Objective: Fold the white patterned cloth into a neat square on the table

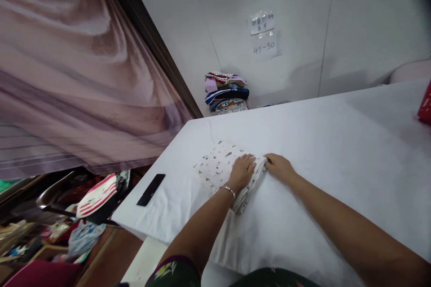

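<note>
A white cloth (215, 166) with small dark and brown prints lies folded in layers on the white-covered table (319, 143). Flat on top of it rests my left hand (241, 171), fingers stretched out, with a bracelet at the wrist. At the cloth's right edge, my right hand (278, 167) is closed, its fingers pinching the far corner of the folded layers. The stacked folds show along the side nearest my body.
A black phone-like slab (151, 189) lies near the table's left edge. Beyond the far edge stands a pile of folded clothes (227, 92) by the wall. A pink curtain (84, 63) hangs at left, above a cluttered chair (97, 197). A red object (426, 107) sits far right.
</note>
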Action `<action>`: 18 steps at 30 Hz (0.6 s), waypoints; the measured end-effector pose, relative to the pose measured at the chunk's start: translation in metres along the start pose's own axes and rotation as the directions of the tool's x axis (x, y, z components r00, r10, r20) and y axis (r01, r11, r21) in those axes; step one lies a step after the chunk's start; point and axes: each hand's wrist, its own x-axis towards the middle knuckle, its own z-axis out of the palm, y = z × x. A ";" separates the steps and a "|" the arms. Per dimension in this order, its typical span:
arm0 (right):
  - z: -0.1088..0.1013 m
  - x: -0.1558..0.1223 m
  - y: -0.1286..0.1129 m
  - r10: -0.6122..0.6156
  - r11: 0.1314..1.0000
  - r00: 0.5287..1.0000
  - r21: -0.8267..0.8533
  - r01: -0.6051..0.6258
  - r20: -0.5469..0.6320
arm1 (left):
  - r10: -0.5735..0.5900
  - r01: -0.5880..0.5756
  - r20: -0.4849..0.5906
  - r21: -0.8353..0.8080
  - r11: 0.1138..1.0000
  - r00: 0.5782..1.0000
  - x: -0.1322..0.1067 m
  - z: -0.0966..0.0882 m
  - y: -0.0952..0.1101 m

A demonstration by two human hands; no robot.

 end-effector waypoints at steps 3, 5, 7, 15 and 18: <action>-0.003 0.001 0.001 0.012 1.000 1.000 0.009 -0.012 0.002 | 0.004 -0.003 0.018 -0.039 0.999 1.000 -0.001 0.000 -0.006; -0.005 0.001 0.001 -0.004 1.000 1.000 0.018 0.003 0.009 | 0.012 -0.011 0.019 -0.058 0.998 1.000 -0.001 -0.001 -0.008; -0.006 0.000 0.002 -0.027 0.999 0.999 0.033 0.026 0.022 | 0.013 -0.010 0.029 -0.075 0.997 0.999 -0.001 -0.004 -0.006; -0.005 -0.001 0.009 -0.071 0.996 0.997 0.056 0.069 0.034 | 0.019 -0.021 0.076 0.028 0.999 0.997 -0.039 -0.027 0.023; -0.003 0.000 0.010 -0.067 0.997 0.998 0.032 0.066 0.019 | 0.015 -0.023 0.102 0.085 0.996 0.995 -0.057 -0.028 0.022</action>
